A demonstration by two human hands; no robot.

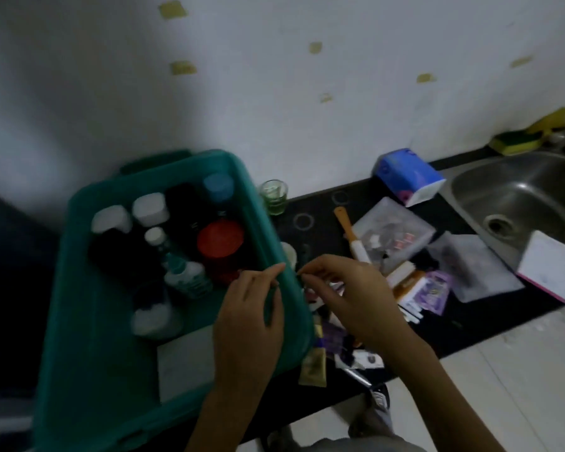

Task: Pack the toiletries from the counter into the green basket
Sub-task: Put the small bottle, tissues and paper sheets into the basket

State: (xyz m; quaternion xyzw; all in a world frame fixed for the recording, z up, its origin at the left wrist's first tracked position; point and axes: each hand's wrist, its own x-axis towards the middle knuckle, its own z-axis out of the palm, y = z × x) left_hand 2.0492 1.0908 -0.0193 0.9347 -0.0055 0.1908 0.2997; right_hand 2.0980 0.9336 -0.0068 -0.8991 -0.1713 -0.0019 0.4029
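Over the right rim of the green basket [79,353], at the left end of the dark worktop [320,230], the left hand [252,314] lies with fingers nearly straight, its grip loose, holding nothing. Just beside it the right hand [353,298] arches over loose sachets [434,288], fingertips curled together; whether that grip pinches anything I cannot tell. Bottles [186,278] stand inside the basket.

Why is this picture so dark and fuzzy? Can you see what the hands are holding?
Head view: the light is dim, and the left side beyond the green plastic basket is nearly black. Head view: the capped bottles inside it look smeared, and the left hand and right hand are blurred, so I cannot tell whether they pinch anything.
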